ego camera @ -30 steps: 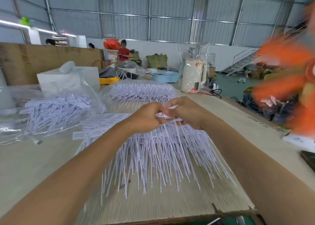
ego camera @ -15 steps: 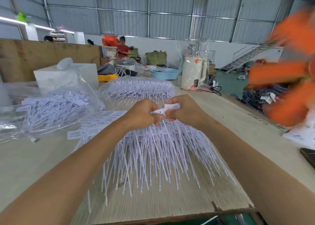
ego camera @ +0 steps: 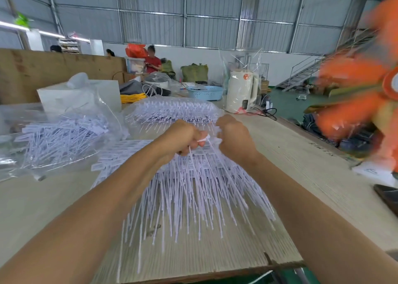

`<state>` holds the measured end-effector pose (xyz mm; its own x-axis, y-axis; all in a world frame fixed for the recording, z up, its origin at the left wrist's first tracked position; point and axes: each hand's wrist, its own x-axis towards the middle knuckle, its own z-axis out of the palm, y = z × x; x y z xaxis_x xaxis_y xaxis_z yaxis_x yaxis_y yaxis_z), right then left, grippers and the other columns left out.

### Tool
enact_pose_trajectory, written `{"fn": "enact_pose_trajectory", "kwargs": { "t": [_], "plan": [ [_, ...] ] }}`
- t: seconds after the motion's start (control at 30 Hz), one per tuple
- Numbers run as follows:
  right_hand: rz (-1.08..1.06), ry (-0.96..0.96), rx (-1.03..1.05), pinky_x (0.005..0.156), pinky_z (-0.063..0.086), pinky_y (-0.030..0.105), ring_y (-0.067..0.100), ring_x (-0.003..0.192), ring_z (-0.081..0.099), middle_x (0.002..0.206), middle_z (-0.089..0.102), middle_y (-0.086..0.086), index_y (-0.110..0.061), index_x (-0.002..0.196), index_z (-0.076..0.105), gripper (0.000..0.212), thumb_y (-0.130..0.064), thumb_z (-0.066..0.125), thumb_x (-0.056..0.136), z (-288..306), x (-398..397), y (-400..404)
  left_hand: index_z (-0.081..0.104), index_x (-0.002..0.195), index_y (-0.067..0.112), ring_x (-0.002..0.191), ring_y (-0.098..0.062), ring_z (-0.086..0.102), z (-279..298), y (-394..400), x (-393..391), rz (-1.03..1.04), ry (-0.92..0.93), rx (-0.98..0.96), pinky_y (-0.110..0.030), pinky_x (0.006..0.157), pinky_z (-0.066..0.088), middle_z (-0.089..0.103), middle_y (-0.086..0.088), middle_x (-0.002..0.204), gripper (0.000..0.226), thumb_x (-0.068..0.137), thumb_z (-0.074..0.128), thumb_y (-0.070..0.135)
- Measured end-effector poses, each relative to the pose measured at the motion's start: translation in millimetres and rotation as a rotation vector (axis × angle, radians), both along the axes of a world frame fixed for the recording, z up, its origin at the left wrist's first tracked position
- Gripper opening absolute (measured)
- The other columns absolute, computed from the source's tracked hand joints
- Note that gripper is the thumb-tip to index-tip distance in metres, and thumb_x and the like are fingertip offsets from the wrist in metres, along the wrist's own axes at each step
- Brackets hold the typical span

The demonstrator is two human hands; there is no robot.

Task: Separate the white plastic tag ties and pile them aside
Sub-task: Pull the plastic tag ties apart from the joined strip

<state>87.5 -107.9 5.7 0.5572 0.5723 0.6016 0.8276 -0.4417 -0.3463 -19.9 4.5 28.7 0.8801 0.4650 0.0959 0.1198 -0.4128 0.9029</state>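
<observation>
Left hand (ego camera: 185,138) and right hand (ego camera: 233,138) each pinch the head end of the tag ties (ego camera: 193,189), fingers curled; ties fan down onto tabletop (ego camera: 301,176).

Walls: you face grey corrugated metal cladding (ego camera: 215,14) above a white lower wall (ego camera: 204,56) | Floor: green (ego camera: 288,105) | Stairs: metal staircase (ego camera: 305,70) right rear | Furniture: your wooden worktable (ego camera: 301,154), brown board partition (ego camera: 53,72) left | Light: strip light (ego camera: 13,25) upper left
</observation>
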Motion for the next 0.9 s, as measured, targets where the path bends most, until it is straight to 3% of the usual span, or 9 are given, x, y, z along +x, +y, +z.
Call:
{"fn": "enact_pose_trajectory", "kwargs": {
  "t": [0.07,0.17,0.27,0.37,0.53,0.6,0.7,0.8,0.9],
  "plan": [
    [-0.113,0.225,0.114,0.076,0.049,0.028,0.027,0.088,0.060,0.105,0.061,0.018,0.001,0.107,0.059,0.026,0.009,0.051,0.084,1,17,-13,0.061,0.068,0.004,0.034,-0.005,0.036,3,4,-5,-0.025,0.031,0.025,-0.012,0.035,0.027,0.048,0.006,0.040,0.027,0.092,0.058,0.015],
    [-0.015,0.571,0.278,0.067,0.056,0.035,0.021,0.062,0.060,0.083,0.060,0.016,-0.004,0.095,0.057,0.009,0.001,0.056,0.087,15,24,-23,0.063,0.073,0.006,0.044,-0.004,0.045,3,12,-11,-0.069,0.013,0.066,-0.014,0.041,0.033,0.056,0.003,0.052,0.026,0.095,0.053,0.015],
    [0.218,0.691,0.357,0.064,0.056,0.034,0.019,0.058,0.056,0.073,0.053,0.011,0.005,0.096,0.057,0.012,0.008,0.059,0.085,35,12,-26,0.065,0.085,0.004,0.060,-0.011,0.049,2,7,-8,-0.155,0.034,0.149,-0.020,0.050,0.037,0.059,-0.002,0.067,0.016,0.091,0.052,-0.001],
    [0.355,0.767,0.312,0.060,0.056,0.027,0.017,0.058,0.059,0.072,0.056,0.012,0.004,0.089,0.057,0.006,0.007,0.060,0.085,52,6,-29,0.067,0.096,0.005,0.063,-0.011,0.048,0,1,-4,-0.206,0.070,0.227,-0.017,0.048,0.039,0.057,0.000,0.076,0.025,0.085,0.052,-0.011],
    [0.331,0.806,0.014,0.073,0.057,0.034,0.025,0.081,0.067,0.089,0.065,0.014,-0.006,0.098,0.057,0.017,0.002,0.063,0.085,55,-2,-26,0.064,0.104,0.005,0.066,-0.014,0.048,-4,4,-3,-0.194,0.093,0.312,-0.025,0.063,0.038,0.055,-0.005,0.082,0.023,0.087,0.053,-0.005],
    [0.316,0.782,-0.054,0.066,0.058,0.029,0.019,0.073,0.065,0.087,0.063,0.010,-0.011,0.095,0.056,0.019,0.002,0.065,0.084,48,-7,-20,0.060,0.107,0.011,0.072,-0.015,0.050,-5,4,-2,-0.179,0.078,0.325,-0.028,0.068,0.040,0.055,-0.002,0.087,0.023,0.087,0.058,0.001],
    [0.284,0.647,-0.117,0.048,0.045,0.018,0.015,0.060,0.058,0.074,0.060,0.007,-0.004,0.093,0.060,0.016,0.002,0.067,0.080,37,-15,-8,0.046,0.109,0.018,0.074,-0.013,0.052,-6,4,-2,-0.168,0.046,0.304,-0.025,0.064,0.046,0.049,0.002,0.089,0.034,0.085,0.065,0.004],
    [0.288,0.565,-0.090,0.057,0.045,0.029,0.023,0.061,0.056,0.071,0.059,0.018,0.009,0.083,0.062,0.007,0.006,0.065,0.077,29,-15,-4,0.047,0.110,0.016,0.084,-0.018,0.057,-10,10,-3,-0.130,0.043,0.319,-0.033,0.076,0.049,0.052,-0.001,0.096,0.039,0.081,0.072,0.013],
    [0.275,0.585,0.029,0.069,0.054,0.043,0.027,0.065,0.060,0.077,0.062,0.022,-0.001,0.080,0.062,0.008,0.006,0.066,0.078,28,-11,-6,0.067,0.096,0.008,0.077,-0.021,0.059,-12,17,-7,-0.087,0.101,0.405,-0.032,0.072,0.046,0.066,-0.008,0.089,0.024,0.085,0.068,0.029]
  ]
}}
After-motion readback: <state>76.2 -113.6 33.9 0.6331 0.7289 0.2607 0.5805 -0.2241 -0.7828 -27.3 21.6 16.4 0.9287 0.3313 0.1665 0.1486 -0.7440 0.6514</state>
